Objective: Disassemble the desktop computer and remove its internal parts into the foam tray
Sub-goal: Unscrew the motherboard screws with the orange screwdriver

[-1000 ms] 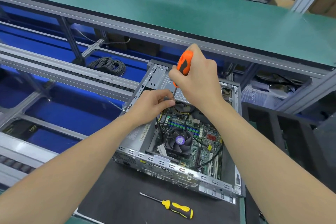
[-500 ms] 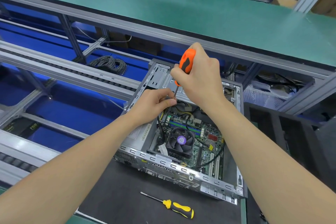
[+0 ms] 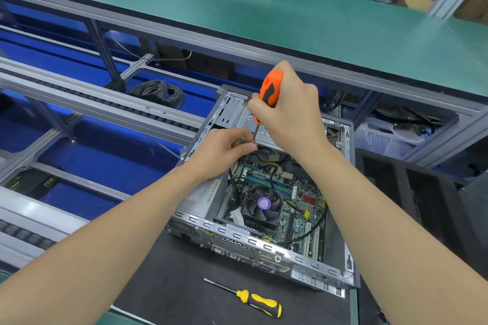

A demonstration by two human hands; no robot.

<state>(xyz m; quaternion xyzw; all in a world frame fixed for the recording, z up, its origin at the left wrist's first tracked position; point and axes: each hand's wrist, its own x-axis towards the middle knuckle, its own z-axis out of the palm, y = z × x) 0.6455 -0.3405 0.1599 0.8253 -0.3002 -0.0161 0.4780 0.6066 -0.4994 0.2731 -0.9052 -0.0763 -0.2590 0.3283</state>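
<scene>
- right hand (image 3: 290, 111) fist-wrapped on orange screwdriver (image 3: 270, 88), shaft angled down into open computer case (image 3: 264, 245)
- left hand (image 3: 224, 149) pinches the shaft low, fingers curled

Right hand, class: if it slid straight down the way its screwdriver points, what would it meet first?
Probably the left hand, whose fingers pinch the shaft of the orange screwdriver just below the right hand. Depth there is hard to judge.
</scene>
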